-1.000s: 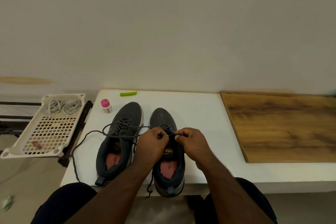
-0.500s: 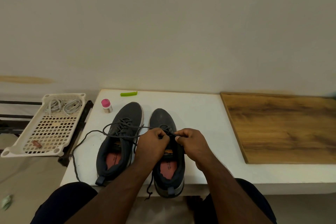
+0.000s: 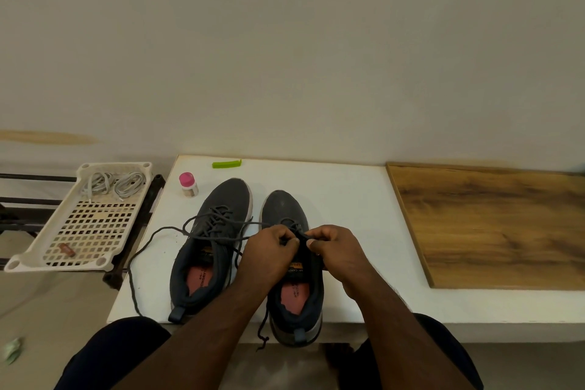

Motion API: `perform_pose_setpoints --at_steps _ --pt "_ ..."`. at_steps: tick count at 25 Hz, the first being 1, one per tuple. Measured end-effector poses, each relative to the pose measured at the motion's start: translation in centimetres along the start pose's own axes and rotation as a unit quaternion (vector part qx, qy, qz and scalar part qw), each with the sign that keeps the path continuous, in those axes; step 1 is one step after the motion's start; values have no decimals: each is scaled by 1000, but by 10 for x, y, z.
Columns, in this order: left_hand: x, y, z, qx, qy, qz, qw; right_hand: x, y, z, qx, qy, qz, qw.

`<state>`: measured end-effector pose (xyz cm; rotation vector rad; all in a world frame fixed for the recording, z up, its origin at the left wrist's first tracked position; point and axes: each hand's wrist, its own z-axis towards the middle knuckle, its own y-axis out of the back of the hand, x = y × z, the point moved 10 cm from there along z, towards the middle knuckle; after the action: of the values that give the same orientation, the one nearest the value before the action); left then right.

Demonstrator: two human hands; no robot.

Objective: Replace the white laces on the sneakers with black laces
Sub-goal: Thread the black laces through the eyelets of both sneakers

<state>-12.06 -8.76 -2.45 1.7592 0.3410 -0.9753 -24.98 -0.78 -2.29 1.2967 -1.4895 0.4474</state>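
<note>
Over the right sneaker point(image 3: 292, 266), a limp black lace point(image 3: 302, 235) is pinched by left hand point(image 3: 269, 252) and right hand point(image 3: 338, 248); best gripped near the stiff tip.

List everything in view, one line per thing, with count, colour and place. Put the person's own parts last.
Dark grey knit sneakers: 2, side by side on the table, toes to the wall; left one, right one.
Black laces: 2, one threaded in each sneaker; the left sneaker's trails loose over the table.
White laces: 2 coiled bundles, far end of the basket.
White perforated plastic basket: 1, left of the table, on a dark rack.
Pink-capped small bottle: 1, table's far left.
Green plastic clip: 1, table's far edge.
White table: 1.
Brown wooden board: 1, on the table's right part.
Left hand: grip on the right sneaker's lace.
Right hand: the same.
</note>
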Motion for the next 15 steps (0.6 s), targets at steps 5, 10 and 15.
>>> perform_pose_setpoints --at_steps 5,10,15 --pt "2 3 -2 1 8 -30 999 5 -2 -1 7 16 -1 1000" --pt "2 7 -3 -10 5 -35 999 -4 0 5 -9 -16 -19 1000" --pt "1 5 -5 -33 10 -21 999 -16 -3 6 10 -73 48 996"
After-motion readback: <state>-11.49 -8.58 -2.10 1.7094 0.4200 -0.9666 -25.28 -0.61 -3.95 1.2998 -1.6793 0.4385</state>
